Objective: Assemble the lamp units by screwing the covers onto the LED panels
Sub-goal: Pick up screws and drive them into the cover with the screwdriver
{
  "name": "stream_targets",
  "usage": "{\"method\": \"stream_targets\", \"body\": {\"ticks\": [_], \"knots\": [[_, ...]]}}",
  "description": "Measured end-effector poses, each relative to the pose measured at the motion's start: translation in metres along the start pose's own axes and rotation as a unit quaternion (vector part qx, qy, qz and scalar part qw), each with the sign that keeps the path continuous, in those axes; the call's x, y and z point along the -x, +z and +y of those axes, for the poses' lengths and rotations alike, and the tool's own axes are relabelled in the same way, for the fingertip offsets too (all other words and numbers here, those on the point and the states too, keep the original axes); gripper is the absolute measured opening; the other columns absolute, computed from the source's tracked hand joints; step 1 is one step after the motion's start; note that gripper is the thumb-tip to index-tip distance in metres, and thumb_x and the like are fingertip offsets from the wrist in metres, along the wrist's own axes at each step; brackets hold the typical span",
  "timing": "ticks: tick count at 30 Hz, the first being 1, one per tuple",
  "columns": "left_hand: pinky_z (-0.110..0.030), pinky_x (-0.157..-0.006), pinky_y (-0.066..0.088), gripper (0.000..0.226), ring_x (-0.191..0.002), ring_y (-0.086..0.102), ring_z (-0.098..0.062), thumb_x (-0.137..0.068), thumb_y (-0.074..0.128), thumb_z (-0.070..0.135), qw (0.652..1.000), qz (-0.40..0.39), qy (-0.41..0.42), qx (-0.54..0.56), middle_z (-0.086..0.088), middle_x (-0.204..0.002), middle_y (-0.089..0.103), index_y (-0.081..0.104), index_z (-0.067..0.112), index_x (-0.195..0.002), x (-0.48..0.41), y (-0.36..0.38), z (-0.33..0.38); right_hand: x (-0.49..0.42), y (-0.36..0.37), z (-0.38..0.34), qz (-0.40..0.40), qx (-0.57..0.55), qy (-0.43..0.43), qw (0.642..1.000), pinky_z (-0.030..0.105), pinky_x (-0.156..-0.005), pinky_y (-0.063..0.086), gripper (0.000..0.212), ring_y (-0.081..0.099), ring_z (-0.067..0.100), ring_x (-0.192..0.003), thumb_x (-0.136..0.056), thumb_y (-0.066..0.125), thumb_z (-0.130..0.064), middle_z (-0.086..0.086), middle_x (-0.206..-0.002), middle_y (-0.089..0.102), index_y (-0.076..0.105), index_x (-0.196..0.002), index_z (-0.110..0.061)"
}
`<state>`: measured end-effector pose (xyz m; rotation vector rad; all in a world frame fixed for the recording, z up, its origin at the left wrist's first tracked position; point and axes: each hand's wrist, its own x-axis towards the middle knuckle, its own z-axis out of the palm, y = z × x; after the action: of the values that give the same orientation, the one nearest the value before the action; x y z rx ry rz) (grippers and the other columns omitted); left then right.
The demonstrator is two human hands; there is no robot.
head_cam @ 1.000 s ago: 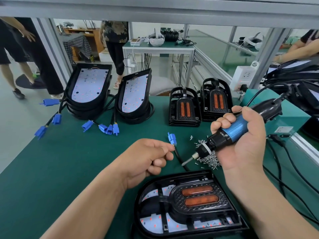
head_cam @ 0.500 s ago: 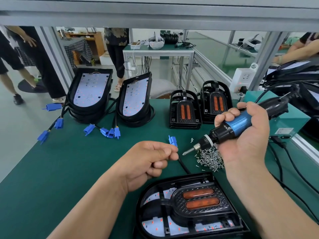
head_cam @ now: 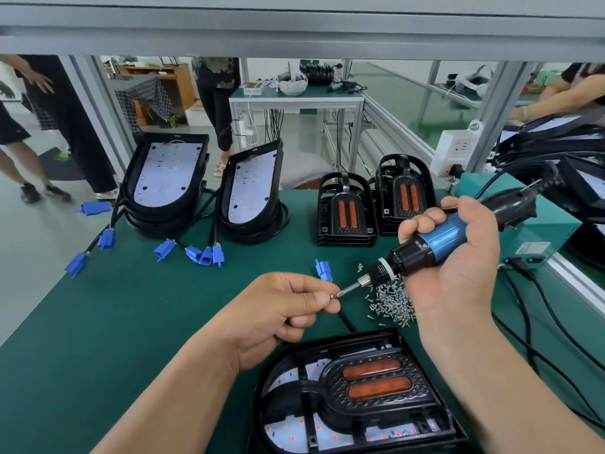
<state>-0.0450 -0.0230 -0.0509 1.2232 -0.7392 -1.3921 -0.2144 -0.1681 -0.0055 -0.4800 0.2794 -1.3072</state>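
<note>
- we note the left hand (head_cam: pixel 278 309) just left of the screw pile (head_cam: pixel 391 303), thumb and forefinger pinching one small screw (head_cam: pixel 332 295).
- right hand (head_cam: pixel 458 267) above the pile, fingers wrapped round the electric screwdriver (head_cam: pixel 435 239); its bit tip meets the pinched screw.
- cover (head_cam: pixel 376 385) sits on its led panel (head_cam: pixel 288 434), just nearer us than the pile.
- spare covers (head_cam: pixel 347 211) stand beyond the pile.

driver bit (head_cam: pixel 349 287) — now at screw (head_cam: pixel 332 295)

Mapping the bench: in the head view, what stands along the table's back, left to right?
left LED panel stack → right LED panel stack → left cover stack → right cover stack → teal box
</note>
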Motion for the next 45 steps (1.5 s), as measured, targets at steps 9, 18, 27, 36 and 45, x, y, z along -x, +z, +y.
{"method": "stream_targets", "body": {"ticks": [9, 18, 27, 36, 45], "knots": [[-0.013, -0.040, 0.027, 0.014, -0.049, 0.031, -0.004, -0.091, 0.075, 0.005, 1.000, -0.009, 0.003, -0.001, -0.016, -0.102, 0.077, 0.080, 0.006, -0.104, 0.000, 0.000, -0.001, 0.000, 0.001, 0.001, -0.006, 0.014, -0.005, 1.000, 0.032, -0.070, 0.055, 0.008, 0.053, 0.015, -0.062, -0.096, 0.065, -0.020, 0.000, -0.076, 0.053, 0.062, -0.093, -0.014], [-0.014, -0.039, 0.027, 0.017, -0.047, 0.029, -0.004, -0.081, 0.080, 0.009, 1.000, 0.002, 0.003, -0.003, -0.020, -0.104, 0.078, 0.082, 0.011, -0.098, -0.002, -0.001, -0.004, 0.000, -0.002, 0.004, -0.018, 0.034, -0.007, 0.999, 0.033, -0.070, 0.056, 0.009, 0.054, 0.015, -0.062, -0.096, 0.068, -0.020, 0.000, -0.076, 0.055, 0.063, -0.092, -0.015], [-0.014, -0.041, 0.027, 0.017, -0.046, 0.028, -0.004, -0.082, 0.079, 0.008, 1.000, 0.012, 0.014, -0.022, -0.024, -0.104, 0.078, 0.080, 0.012, -0.098, -0.002, -0.002, -0.005, -0.006, -0.007, 0.007, -0.016, 0.078, 0.017, 0.997, 0.035, -0.070, 0.058, 0.025, 0.057, 0.016, -0.065, -0.100, 0.072, -0.026, 0.002, -0.079, 0.057, 0.053, -0.110, -0.013], [-0.014, -0.041, 0.027, 0.036, -0.049, 0.032, -0.004, -0.088, 0.071, 0.012, 1.000, -0.004, -0.012, -0.028, -0.021, -0.102, 0.077, 0.069, -0.003, -0.121, 0.002, -0.002, 0.001, -0.001, -0.012, 0.009, 0.009, 0.055, 0.019, 0.998, 0.034, -0.072, 0.058, 0.024, 0.057, 0.016, -0.065, -0.100, 0.073, -0.033, 0.001, -0.079, 0.057, 0.058, -0.099, -0.013], [-0.017, -0.043, 0.024, 0.022, -0.047, 0.033, -0.007, -0.082, 0.070, 0.027, 0.976, 0.008, -0.038, -0.213, -0.003, -0.073, 0.063, 0.079, 0.010, -0.093, 0.015, -0.007, 0.013, 0.009, 0.001, 0.001, -0.044, 0.060, 0.031, 0.997, 0.031, -0.070, 0.055, 0.018, 0.053, 0.013, -0.065, -0.101, 0.066, -0.030, -0.001, -0.079, 0.054, 0.057, -0.098, -0.014]]}}
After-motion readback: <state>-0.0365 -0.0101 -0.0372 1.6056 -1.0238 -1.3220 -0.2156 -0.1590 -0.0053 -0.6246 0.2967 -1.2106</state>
